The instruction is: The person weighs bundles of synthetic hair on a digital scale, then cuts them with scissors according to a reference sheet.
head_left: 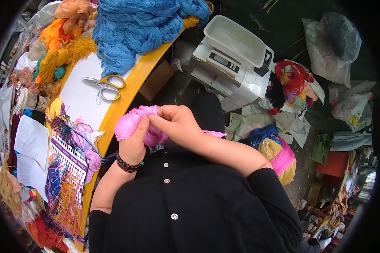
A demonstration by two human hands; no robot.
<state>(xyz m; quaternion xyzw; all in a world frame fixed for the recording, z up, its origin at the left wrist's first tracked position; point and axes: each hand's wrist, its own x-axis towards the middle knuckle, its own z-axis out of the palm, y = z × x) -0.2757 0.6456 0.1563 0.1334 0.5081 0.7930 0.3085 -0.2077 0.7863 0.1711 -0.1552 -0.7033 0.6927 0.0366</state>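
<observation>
A skein of pink yarn (pixel 130 122) is held up in front of my black shirt, beside the table's yellow edge. My left hand (pixel 134 142) is wrapped round it from below, thumb pressed along its side. At the skein's right side my right hand (pixel 177 124) is closed in a pinch on its strands. Part of the skein hangs beneath both hands, and a pink strand end (pixel 215 134) shows past my right wrist. On the white tabletop, scissors (pixel 107 86) with yellow and grey handles lie with their blades apart.
Blue yarn (pixel 143 29) is heaped at the table's far end, orange yarn (pixel 55 38) beside it. A color card (pixel 69 154) with thread samples lies left. A digital scale (pixel 228 61) stands ahead right; yarn bundles (pixel 276 154) and plastic bags (pixel 331 46) lie on the floor.
</observation>
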